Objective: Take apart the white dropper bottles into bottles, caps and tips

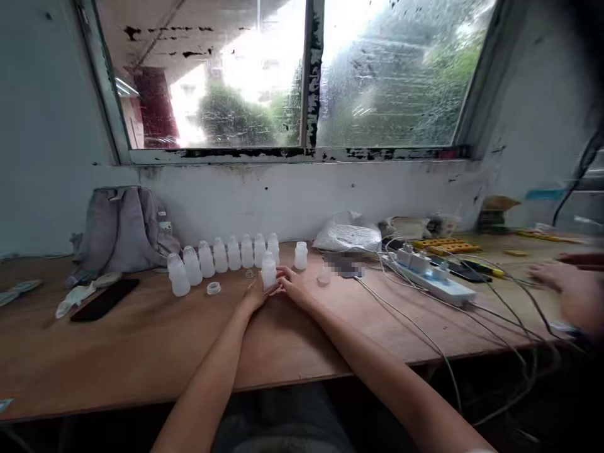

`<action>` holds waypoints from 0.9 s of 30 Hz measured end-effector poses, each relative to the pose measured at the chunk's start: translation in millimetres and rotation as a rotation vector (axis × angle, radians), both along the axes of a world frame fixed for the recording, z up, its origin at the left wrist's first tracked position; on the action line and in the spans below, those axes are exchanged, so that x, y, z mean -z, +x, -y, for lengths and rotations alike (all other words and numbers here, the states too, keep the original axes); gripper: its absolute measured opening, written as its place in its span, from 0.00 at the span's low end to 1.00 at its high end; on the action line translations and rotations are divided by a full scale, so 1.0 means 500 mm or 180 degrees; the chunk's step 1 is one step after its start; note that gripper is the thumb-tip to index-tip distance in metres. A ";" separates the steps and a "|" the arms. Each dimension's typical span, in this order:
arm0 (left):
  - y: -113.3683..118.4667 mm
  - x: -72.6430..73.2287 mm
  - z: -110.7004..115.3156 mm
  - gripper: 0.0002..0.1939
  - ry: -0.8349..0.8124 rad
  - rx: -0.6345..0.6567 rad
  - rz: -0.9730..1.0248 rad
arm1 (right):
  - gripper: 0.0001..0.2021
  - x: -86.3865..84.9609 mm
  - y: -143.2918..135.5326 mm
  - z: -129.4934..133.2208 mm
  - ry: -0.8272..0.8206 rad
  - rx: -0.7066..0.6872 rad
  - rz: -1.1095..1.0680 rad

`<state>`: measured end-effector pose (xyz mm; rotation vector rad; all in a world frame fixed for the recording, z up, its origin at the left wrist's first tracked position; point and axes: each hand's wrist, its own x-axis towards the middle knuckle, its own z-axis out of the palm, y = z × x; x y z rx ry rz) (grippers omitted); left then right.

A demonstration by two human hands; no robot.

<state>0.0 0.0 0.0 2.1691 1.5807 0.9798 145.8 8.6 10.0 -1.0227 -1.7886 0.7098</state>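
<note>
A translucent white baby bottle [268,269] stands upright between my hands over the middle of the table. My left hand [255,296] is closed round its lower left side, and my right hand [292,283] has its fingers on the right side. Behind and to the left, a row of several similar capped bottles [219,255] stands upright. An uncapped bottle [301,256] is just beyond my right hand. To the left lies a white ring [214,288], and a small clear piece [249,273] sits near the row. A translucent dome cap [324,275] rests to the right.
A grey backpack [123,229] leans against the wall, with a black phone [105,300] in front. On the right are a white power strip [429,277] with trailing cables, a plastic bag [348,234] and yellow trays [448,245]. Another person's hand [559,280] is at the far right.
</note>
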 end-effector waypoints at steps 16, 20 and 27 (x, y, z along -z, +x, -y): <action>-0.001 0.005 0.014 0.34 -0.0343 -0.0150 -0.0667 | 0.16 0.022 -0.007 -0.012 0.0132 0.0734 0.1038; 0.000 0.006 0.011 0.41 -0.0529 -0.0150 -0.0686 | 0.20 0.026 0.016 -0.040 0.0014 0.1399 0.1264; 0.001 0.008 0.008 0.41 -0.0451 -0.0125 -0.0786 | 0.23 0.033 0.057 -0.075 -0.0218 0.1770 0.1253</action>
